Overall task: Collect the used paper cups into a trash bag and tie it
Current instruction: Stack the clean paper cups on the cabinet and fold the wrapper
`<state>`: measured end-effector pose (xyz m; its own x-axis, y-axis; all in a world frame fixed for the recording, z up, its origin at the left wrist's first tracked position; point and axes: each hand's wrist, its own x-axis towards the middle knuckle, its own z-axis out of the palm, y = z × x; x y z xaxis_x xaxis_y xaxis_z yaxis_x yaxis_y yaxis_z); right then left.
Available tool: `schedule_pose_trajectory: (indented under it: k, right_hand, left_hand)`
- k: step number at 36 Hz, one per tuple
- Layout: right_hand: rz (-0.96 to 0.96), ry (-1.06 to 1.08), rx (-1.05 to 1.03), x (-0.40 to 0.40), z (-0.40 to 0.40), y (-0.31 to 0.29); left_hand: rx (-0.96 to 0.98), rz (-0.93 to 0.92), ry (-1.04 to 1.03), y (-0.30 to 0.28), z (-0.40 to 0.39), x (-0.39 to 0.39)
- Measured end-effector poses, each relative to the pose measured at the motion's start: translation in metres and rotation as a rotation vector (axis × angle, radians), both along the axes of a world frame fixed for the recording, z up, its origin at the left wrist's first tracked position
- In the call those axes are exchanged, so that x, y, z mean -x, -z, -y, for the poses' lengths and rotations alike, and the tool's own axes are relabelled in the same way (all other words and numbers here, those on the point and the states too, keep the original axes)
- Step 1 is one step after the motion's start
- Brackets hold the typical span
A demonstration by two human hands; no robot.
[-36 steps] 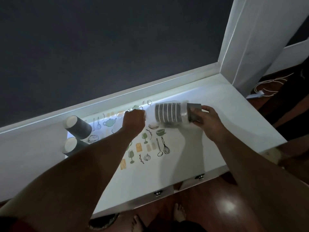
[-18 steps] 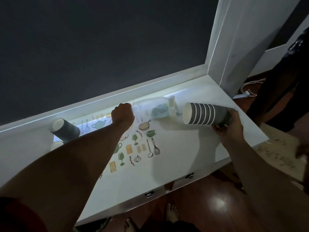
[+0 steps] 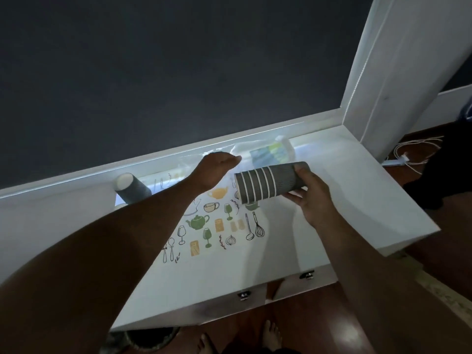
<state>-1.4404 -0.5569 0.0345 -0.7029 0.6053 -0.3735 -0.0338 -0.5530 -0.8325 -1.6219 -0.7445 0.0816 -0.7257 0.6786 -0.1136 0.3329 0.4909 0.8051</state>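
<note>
Gripping ribbed grey paper cup stack (image 3: 268, 183), right hand (image 3: 313, 198); left hand (image 3: 217, 166) on filmy clear bag (image 3: 265, 152).

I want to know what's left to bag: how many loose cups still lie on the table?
2, possibly more hidden: one cup on its side by the back rail, another peeking out beside the left forearm. The nested stack is in the right hand.

Table (image 3: 357, 200): white, against a dark wall (image 3: 178, 72).
Mat (image 3: 217, 233): printed with kitchenware drawings.
Cable (image 3: 413, 152): white, lay coiled on the wooden floor (image 3: 319, 315).
</note>
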Motion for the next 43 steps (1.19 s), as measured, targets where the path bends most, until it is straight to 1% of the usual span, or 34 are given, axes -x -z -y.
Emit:
schedule_pose_trajectory:
  k: [1, 2, 4, 8, 10, 14, 16, 18, 20, 23, 26, 30, 33, 39, 43]
  right_hand:
    - [-0.001, -0.013, 0.007, 0.005, 0.005, -0.001]
    - [-0.003, -0.023, 0.019, 0.01, 0.009, -0.002]
    - [-0.009, -0.034, 0.049, 0.017, 0.015, -0.005]
    - [-0.122, -0.107, 0.189, 0.029, 0.038, -0.01]
    - [-0.147, -0.229, 0.212, 0.036, 0.056, -0.009]
    - [-0.111, -0.38, 0.171, 0.044, 0.077, -0.007]
    - [-0.125, -0.424, 0.15, 0.053, 0.088, -0.011]
    - [-0.149, -0.454, 0.117, 0.066, 0.097, -0.019]
    - [-0.157, -0.48, 0.05, 0.083, 0.108, -0.029]
    - [-0.174, -0.534, -0.074, 0.11, 0.127, -0.048]
    - [-0.15, -0.565, -0.219, 0.138, 0.153, -0.068]
    - [-0.109, -0.61, -0.415, 0.169, 0.184, -0.082]
    - [-0.118, -0.662, -0.505, 0.191, 0.208, -0.086]
    - [-0.065, -0.69, -0.751, 0.224, 0.25, -0.086]
    - [-0.046, -0.739, -0.824, 0.232, 0.265, -0.078]
  left_hand:
    - [-0.003, 0.104, 0.037, -0.005, 0.002, -0.002]
    - [0.048, 0.129, 0.093, -0.011, 0.005, -0.006]
    - [0.143, 0.079, 0.164, -0.012, 0.01, -0.007]
    - [0.097, 0.031, 0.1, -0.009, 0.03, -0.002]
    - [0.065, 0.016, 0.076, -0.01, 0.04, 0.0]
    - [0.085, -0.013, 0.026, -0.014, 0.053, 0.005]
    - [0.128, -0.015, 0.007, -0.02, 0.068, 0.012]
    - [0.116, 0.007, 0.014, -0.029, 0.084, 0.02]
    - [0.079, 0.031, -0.013, -0.04, 0.102, 0.029]
    - [0.084, -0.061, -0.042, -0.054, 0.128, 0.045]
    - [0.086, -0.131, -0.092, -0.066, 0.159, 0.063]
    - [0.064, -0.123, -0.183, -0.072, 0.197, 0.08]
    - [0.029, -0.154, -0.223, -0.069, 0.224, 0.088]
    - [-0.016, -0.18, -0.331, -0.044, 0.259, 0.1]
    - [0.058, -0.118, -0.387, -0.021, 0.268, 0.107]
